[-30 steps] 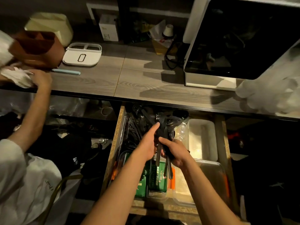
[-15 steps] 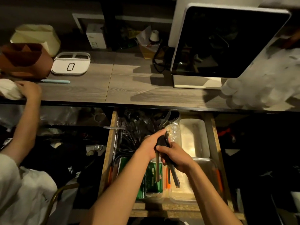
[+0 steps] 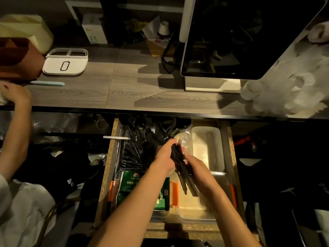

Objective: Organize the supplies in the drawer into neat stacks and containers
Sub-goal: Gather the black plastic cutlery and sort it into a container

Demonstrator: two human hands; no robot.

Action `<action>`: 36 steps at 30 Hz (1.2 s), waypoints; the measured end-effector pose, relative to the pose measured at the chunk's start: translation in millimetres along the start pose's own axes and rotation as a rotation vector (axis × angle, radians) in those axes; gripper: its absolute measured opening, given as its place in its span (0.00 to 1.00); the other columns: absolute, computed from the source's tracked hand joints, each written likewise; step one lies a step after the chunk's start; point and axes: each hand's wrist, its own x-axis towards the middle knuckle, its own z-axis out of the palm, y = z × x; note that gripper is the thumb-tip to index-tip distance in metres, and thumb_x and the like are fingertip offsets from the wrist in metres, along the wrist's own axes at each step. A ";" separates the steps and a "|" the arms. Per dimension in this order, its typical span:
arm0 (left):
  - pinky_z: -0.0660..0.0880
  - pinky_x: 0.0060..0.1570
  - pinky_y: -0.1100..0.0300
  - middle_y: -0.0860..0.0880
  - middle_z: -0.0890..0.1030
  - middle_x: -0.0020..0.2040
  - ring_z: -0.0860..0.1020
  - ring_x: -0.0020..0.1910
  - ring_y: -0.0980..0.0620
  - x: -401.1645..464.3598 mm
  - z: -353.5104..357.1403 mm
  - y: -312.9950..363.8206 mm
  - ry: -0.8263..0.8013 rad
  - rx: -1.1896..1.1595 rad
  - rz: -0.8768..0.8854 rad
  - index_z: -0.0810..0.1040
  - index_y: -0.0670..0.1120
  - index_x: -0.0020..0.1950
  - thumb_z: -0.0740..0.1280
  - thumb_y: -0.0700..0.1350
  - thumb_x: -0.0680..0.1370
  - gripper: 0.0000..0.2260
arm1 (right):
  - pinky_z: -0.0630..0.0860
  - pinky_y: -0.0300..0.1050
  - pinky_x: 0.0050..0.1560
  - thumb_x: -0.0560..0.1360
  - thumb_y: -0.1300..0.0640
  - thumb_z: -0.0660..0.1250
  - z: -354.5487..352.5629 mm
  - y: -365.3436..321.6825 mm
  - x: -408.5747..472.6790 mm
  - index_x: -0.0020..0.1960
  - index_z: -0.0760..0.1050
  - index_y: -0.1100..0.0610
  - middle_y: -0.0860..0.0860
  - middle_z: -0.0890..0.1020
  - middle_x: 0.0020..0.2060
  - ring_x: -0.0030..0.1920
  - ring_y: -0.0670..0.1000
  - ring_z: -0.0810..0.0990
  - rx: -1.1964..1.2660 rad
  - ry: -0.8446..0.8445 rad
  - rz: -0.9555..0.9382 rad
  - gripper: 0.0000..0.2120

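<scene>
The bundle of black plastic cutlery is held over the open drawer, above the seam between the clear container with orange clips on the right and the one holding green packets on the left. It should handle as light and fairly stiff, but the smooth, thin pieces look likely to slide against each other and fan out, so the bundle is best taken around the middle of the handles with the ends squared up. It appears as a tight sheaf of dark, slim handles, their lower ends poking out below the hands; at the top, fork tines seem to show pale against the light. The left hand has its grip wrapped round the upper part of the bundle, and the right hand curls round the handles lower down. More loose black cutlery lies heaped in the drawer's back left, beside an empty white bin.
</scene>
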 end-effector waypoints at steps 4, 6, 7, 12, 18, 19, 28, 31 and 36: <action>0.78 0.28 0.59 0.41 0.79 0.36 0.78 0.23 0.50 -7.2 4.9 1.3 -0.012 -0.124 -0.023 0.78 0.37 0.42 0.71 0.40 0.77 0.07 | 0.78 0.51 0.53 0.81 0.38 0.53 -3.0 4.2 -5.0 0.58 0.80 0.59 0.61 0.85 0.49 0.49 0.58 0.83 0.217 0.068 0.042 0.28; 0.77 0.27 0.59 0.42 0.79 0.33 0.78 0.26 0.50 -12.0 3.2 -1.6 -0.036 -0.140 -0.042 0.78 0.38 0.43 0.71 0.41 0.77 0.08 | 0.78 0.52 0.51 0.80 0.37 0.54 -2.5 5.9 -8.6 0.57 0.78 0.60 0.60 0.84 0.47 0.49 0.59 0.82 0.419 0.116 0.121 0.28; 0.77 0.26 0.59 0.43 0.79 0.32 0.78 0.28 0.49 -16.2 1.9 -2.9 -0.046 -0.138 -0.050 0.78 0.39 0.43 0.71 0.42 0.78 0.08 | 0.77 0.54 0.52 0.80 0.37 0.55 -1.1 5.9 -11.0 0.57 0.78 0.60 0.59 0.85 0.45 0.49 0.59 0.82 0.499 0.140 0.146 0.27; 0.76 0.25 0.61 0.44 0.78 0.28 0.77 0.25 0.50 -36.7 -2.3 0.1 -0.051 -0.182 -0.018 0.76 0.40 0.42 0.70 0.43 0.78 0.09 | 0.76 0.57 0.58 0.79 0.36 0.57 9.2 4.6 -31.2 0.60 0.79 0.61 0.63 0.83 0.54 0.55 0.62 0.81 0.667 0.154 0.171 0.30; 0.77 0.27 0.61 0.44 0.79 0.30 0.77 0.23 0.51 -62.0 -9.0 16.8 -0.076 -0.332 0.073 0.77 0.39 0.47 0.71 0.41 0.78 0.06 | 0.69 0.62 0.69 0.77 0.36 0.60 17.8 1.2 -54.1 0.62 0.77 0.60 0.64 0.82 0.58 0.61 0.64 0.79 0.771 0.125 0.261 0.29; 0.77 0.27 0.61 0.44 0.79 0.31 0.78 0.24 0.50 -69.2 -7.9 18.1 -0.083 -0.329 0.087 0.77 0.39 0.48 0.72 0.41 0.78 0.06 | 0.70 0.62 0.68 0.77 0.37 0.61 24.1 -1.6 -58.3 0.61 0.77 0.60 0.64 0.82 0.57 0.61 0.64 0.80 0.793 0.138 0.266 0.28; 0.80 0.42 0.52 0.44 0.82 0.41 0.81 0.34 0.49 -93.7 -12.0 13.7 -0.126 -0.208 0.249 0.78 0.40 0.58 0.74 0.45 0.76 0.15 | 0.75 0.52 0.63 0.77 0.42 0.63 52.2 -33.0 -85.3 0.57 0.76 0.62 0.63 0.84 0.50 0.50 0.60 0.82 0.896 0.218 0.279 0.23; 0.79 0.39 0.54 0.44 0.82 0.45 0.80 0.38 0.49 -87.7 -16.5 12.0 -0.085 -0.184 0.237 0.77 0.40 0.64 0.75 0.48 0.75 0.21 | 0.74 0.55 0.65 0.77 0.41 0.62 52.0 -28.4 -91.7 0.56 0.78 0.61 0.62 0.84 0.52 0.55 0.61 0.81 0.877 0.184 0.288 0.23; 0.77 0.28 0.61 0.44 0.79 0.43 0.78 0.34 0.50 -70.6 -23.0 7.6 -0.031 -0.233 0.194 0.75 0.38 0.66 0.74 0.46 0.76 0.22 | 0.76 0.56 0.61 0.77 0.42 0.62 42.8 -16.9 -95.2 0.53 0.82 0.60 0.62 0.84 0.53 0.59 0.61 0.80 0.828 0.296 0.162 0.23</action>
